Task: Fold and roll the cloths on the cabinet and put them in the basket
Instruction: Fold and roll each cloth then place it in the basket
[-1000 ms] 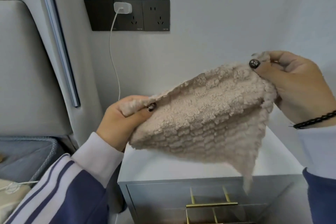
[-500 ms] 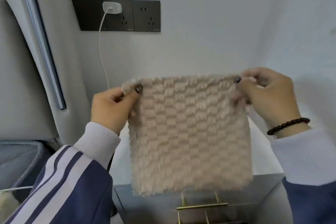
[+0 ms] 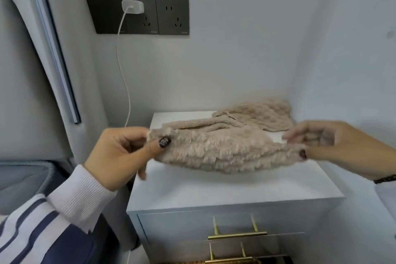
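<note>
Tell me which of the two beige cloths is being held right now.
The near cloth, pinched at its ends by the left hand and right hand. The other cloth lies untouched at the cabinet's back corner.

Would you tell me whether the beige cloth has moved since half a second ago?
Yes. The beige cloth hung upright before the wall; both hands have lowered it flat, just above the cabinet top.

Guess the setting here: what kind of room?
Most likely a bedroom: a padded headboard at left, a small bedside cabinet with brass drawer handles, and a charger plugged into the wall socket panel above it.
</note>
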`<action>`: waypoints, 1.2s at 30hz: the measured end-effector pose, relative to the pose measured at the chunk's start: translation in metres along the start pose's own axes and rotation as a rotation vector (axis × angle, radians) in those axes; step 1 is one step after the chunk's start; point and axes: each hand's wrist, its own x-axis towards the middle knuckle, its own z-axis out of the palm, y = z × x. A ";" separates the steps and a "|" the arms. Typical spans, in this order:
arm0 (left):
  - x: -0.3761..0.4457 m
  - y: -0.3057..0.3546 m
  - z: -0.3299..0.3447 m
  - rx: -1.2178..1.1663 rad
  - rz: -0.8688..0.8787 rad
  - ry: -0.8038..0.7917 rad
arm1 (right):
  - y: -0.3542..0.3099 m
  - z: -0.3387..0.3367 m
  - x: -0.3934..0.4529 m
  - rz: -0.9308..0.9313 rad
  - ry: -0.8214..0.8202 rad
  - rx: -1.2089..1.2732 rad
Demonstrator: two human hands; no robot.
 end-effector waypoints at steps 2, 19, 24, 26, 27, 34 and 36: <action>-0.010 -0.002 -0.002 0.001 -0.117 -0.023 | 0.011 0.007 -0.012 0.136 -0.069 0.007; -0.024 -0.046 -0.022 0.190 -0.571 -0.232 | 0.021 0.049 -0.019 0.130 0.245 -0.168; -0.016 -0.067 -0.017 0.266 -0.593 0.015 | 0.038 0.077 0.026 0.088 0.480 -0.034; -0.013 -0.074 -0.009 0.277 -0.618 0.099 | 0.047 0.088 0.043 0.110 0.474 -0.063; -0.012 -0.079 -0.006 0.289 -0.636 0.131 | 0.051 0.094 0.051 0.118 0.470 -0.093; -0.009 -0.091 0.009 0.690 -0.627 0.099 | 0.071 0.112 0.087 0.222 0.458 -0.323; -0.008 -0.089 0.009 0.746 -0.608 0.072 | 0.072 0.110 0.093 0.247 0.438 -0.388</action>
